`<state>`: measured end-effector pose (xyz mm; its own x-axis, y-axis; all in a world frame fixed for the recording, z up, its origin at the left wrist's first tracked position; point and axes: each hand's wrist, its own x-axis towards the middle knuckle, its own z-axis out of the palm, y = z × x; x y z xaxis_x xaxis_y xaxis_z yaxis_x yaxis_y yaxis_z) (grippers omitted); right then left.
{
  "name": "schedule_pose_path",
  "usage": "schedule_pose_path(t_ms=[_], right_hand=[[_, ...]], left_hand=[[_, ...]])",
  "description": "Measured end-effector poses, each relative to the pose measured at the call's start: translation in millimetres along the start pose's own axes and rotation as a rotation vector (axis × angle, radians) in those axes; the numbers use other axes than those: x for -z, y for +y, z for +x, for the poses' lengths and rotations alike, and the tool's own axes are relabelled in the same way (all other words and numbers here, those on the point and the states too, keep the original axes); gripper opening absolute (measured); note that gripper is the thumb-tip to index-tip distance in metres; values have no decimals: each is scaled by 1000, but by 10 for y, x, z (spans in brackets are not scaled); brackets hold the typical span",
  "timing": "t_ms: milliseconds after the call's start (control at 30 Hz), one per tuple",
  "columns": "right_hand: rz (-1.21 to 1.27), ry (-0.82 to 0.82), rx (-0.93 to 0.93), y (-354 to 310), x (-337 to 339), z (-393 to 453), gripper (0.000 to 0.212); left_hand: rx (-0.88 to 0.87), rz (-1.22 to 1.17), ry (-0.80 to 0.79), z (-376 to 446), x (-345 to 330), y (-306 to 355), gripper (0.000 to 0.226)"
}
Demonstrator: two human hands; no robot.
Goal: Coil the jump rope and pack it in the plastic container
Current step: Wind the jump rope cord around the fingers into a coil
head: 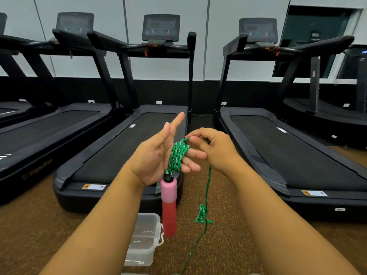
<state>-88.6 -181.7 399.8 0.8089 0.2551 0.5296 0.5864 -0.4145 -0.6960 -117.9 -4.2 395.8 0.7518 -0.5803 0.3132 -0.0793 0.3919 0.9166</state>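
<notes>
Here, our left hand point(156, 155) open at frame centre with green braided jump rope point(177, 154) coiled round its fingers, pink-and-red foam handle point(168, 205) dangling, our right hand point(213, 147) pinching the rope, clear plastic container point(144, 239) on the floor below.

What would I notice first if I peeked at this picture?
Probably the bright green rope wound around the left hand in the middle, while the right hand pinches it. A pink handle dangles below, above a clear box on the floor. Black treadmills line up behind.

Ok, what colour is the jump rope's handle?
Pink on top, red below: handle, head view.
</notes>
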Motion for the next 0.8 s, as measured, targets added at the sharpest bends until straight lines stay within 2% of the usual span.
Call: schedule_pose_path(t_ms=[133, 300, 567, 667, 800], right_hand=[[112, -17, -64, 137, -153, -90, 25], [8, -50, -35, 165, -293, -210, 30], [-164, -240, -17, 143, -356, -394, 49], [-283, -285, 37, 144, -395, -463, 52], [-456, -243, 219, 113, -417, -523, 46]], left_hand=[[-107, 33, 72, 50, -75, 84, 56], [-222, 232, 201, 128, -101, 124, 83], [-266, 424, 249, 51, 11, 126, 92], [-282, 447, 287, 37, 25, 162, 95], [-290, 470, 349, 32, 36, 155, 91]])
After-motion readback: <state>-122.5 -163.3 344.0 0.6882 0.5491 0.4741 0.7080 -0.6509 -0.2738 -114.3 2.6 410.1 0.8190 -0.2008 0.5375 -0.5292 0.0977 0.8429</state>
